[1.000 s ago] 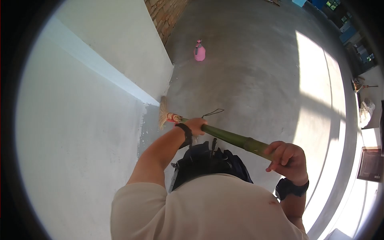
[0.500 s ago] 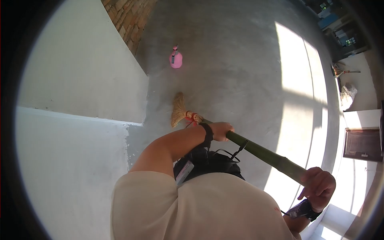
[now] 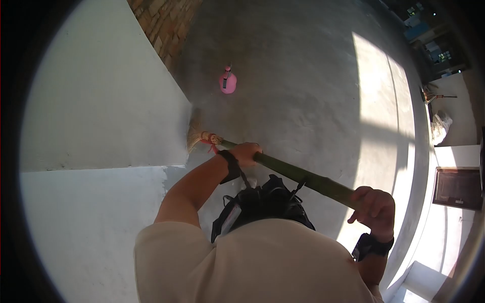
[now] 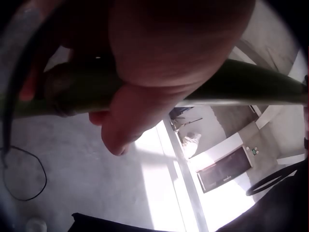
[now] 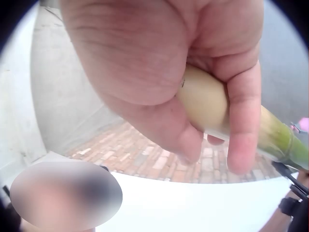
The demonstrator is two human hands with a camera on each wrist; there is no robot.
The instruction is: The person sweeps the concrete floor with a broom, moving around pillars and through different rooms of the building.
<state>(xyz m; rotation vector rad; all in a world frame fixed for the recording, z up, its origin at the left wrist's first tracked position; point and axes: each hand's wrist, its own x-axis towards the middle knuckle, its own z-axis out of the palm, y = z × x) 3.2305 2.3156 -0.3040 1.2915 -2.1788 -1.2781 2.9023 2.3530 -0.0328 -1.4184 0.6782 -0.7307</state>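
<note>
A straw broom with a thick green bamboo handle point(image 3: 303, 178) slants across the front of the person's body in the head view. Its bristles point(image 3: 194, 136) fan out low at the left, right by the corner of the white wall, with red binding above them. The left hand point(image 3: 246, 153) grips the handle just above the binding; in the left wrist view its thumb point(image 4: 126, 121) wraps the green bamboo. Near the upper end, the right hand point(image 3: 375, 208) holds the handle, its fingers curled round the pale bamboo end point(image 5: 205, 99) in the right wrist view.
A pink bottle point(image 3: 229, 84) stands on the grey concrete floor point(image 3: 283, 91) beyond the broom. The white wall point(image 3: 101, 111) borders the left side, with brickwork point(image 3: 164, 25) farther back. Along the right are a white bag point(image 3: 441, 127) and a dark framed panel point(image 3: 458, 188).
The broom head swung right, away from the wall, then came back left to the wall corner. Both hands moved with the handle and kept their hold. The head view turned.
</note>
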